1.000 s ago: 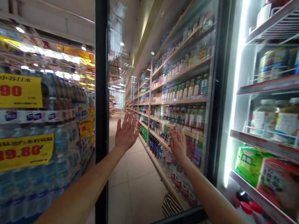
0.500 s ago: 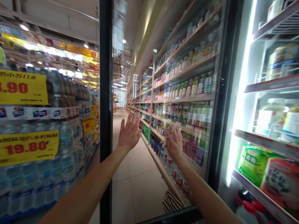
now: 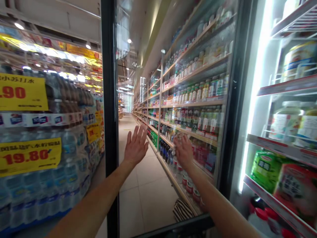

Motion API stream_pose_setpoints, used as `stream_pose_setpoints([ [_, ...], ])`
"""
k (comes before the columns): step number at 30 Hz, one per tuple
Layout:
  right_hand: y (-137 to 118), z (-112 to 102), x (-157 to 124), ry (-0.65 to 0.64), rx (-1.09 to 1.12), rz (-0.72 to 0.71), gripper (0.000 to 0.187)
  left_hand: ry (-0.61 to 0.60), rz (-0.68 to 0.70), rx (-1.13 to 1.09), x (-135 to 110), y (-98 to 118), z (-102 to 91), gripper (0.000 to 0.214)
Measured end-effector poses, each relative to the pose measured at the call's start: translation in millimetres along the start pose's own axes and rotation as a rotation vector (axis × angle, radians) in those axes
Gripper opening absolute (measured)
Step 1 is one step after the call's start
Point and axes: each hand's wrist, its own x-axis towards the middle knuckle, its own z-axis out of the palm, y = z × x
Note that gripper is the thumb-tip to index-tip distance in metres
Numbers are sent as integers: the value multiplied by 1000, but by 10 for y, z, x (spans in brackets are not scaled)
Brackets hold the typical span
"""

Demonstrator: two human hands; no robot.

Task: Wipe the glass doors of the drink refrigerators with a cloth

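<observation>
An open glass door with a black frame (image 3: 109,109) stands in front of me. My left hand (image 3: 135,145) is raised with its fingers spread, its palm toward the pane and seemingly flat on it. To its right, my right hand (image 3: 184,152) presses a crumpled, pale patterned cloth (image 3: 178,140) to the glass. Part of the cloth is covered by the fingers, and the hand is slightly blurred.
At the right is a lit cooler shelf (image 3: 279,145) with bottles and green and red packs. Stacked bottled water (image 3: 49,185) with yellow price signs (image 3: 29,155) stands at the left. Long drink shelves (image 3: 198,104) and a striped item (image 3: 183,210) show in the pane.
My right hand and the cloth have shifted only slightly on the glass. The left hand sits slightly lower in view, and the door frame appears a little further left.
</observation>
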Motion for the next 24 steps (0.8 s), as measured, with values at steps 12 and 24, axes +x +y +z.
stream_pose_setpoints([
  [12, -344, 30, -67, -149, 82, -172, 47, -35, -28, -23, 5, 16, -27, 61],
  [24, -338, 66, 185, -62, 40, -140, 45, 17, 13, 45, -2, 8, -17, 61],
])
